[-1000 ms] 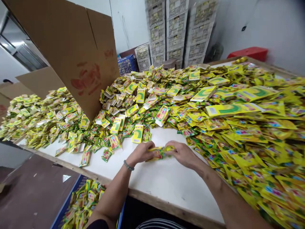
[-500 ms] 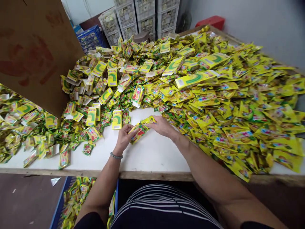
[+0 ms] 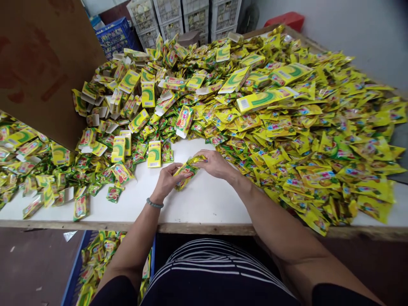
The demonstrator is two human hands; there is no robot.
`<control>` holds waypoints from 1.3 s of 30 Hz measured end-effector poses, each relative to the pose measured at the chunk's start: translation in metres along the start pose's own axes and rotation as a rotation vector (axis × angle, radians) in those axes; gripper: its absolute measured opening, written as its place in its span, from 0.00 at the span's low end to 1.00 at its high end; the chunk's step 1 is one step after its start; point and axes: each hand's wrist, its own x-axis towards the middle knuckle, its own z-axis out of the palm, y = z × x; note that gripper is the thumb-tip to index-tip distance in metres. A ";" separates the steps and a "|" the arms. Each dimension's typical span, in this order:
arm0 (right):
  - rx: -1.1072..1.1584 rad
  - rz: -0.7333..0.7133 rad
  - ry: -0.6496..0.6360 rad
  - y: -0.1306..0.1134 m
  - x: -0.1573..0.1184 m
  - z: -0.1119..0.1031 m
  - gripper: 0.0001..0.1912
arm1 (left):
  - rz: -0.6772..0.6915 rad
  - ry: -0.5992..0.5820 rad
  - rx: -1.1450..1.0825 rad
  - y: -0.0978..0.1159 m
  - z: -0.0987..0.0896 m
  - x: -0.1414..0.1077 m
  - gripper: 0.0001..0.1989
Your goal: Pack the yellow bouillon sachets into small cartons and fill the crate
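My left hand [image 3: 167,180] is closed around the lower left end of a small yellow-and-green printed box [image 3: 184,182] with red fruit pictures, tilted just above the white tabletop. My right hand [image 3: 216,165] pinches a small yellow packet [image 3: 199,159] at the upper right end of that box. The fingers cover part of both, so I cannot tell how far the packet is inside. Just left of my hands stands a yellow box [image 3: 154,154] with a green curve. A small green packet [image 3: 167,152] lies beside it.
A large heap of yellow packets [image 3: 306,153] covers the table's right side. Mixed boxes and small packets [image 3: 130,80] pile up at back left, by a brown cardboard box [image 3: 47,72]. Beneath the table edge sits a blue crate [image 3: 75,267] of packets. White crates [image 3: 168,27] are stacked behind.
My right hand has shifted slightly left with the yellow packet, closer to the box in my left hand. The whole view has tilted and moved a little.
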 end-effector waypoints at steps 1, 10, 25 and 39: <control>-0.035 -0.017 0.000 0.000 0.000 0.001 0.09 | 0.016 0.005 -0.007 -0.001 0.001 0.000 0.25; 0.030 0.121 0.226 -0.007 -0.001 0.006 0.10 | 0.026 -0.029 0.002 -0.002 0.009 0.001 0.28; -0.173 -0.125 0.151 -0.006 -0.002 0.027 0.12 | -0.013 0.015 -0.171 -0.005 0.006 0.003 0.22; -0.087 -0.142 0.364 0.002 -0.001 0.021 0.04 | -0.101 -0.121 -0.135 0.006 0.006 -0.005 0.27</control>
